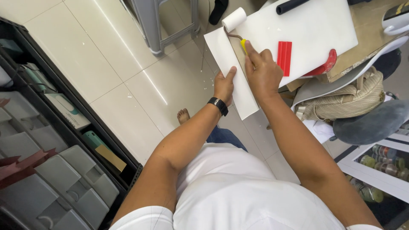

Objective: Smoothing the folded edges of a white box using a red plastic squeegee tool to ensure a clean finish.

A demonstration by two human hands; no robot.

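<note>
My right hand (262, 72) grips the roller (234, 19) over the white strip (232, 68); my left hand (224, 85) pinches the strip's edge, beside the red scraper (284, 57).

two hands, one paint roller (234, 20), two white sheets, one red squeegee (284, 58), one woven bag (349, 101)

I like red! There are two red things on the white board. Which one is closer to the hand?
The ridged rectangular red scraper, just beside the right hand. The curved red piece lies farther off.
</note>
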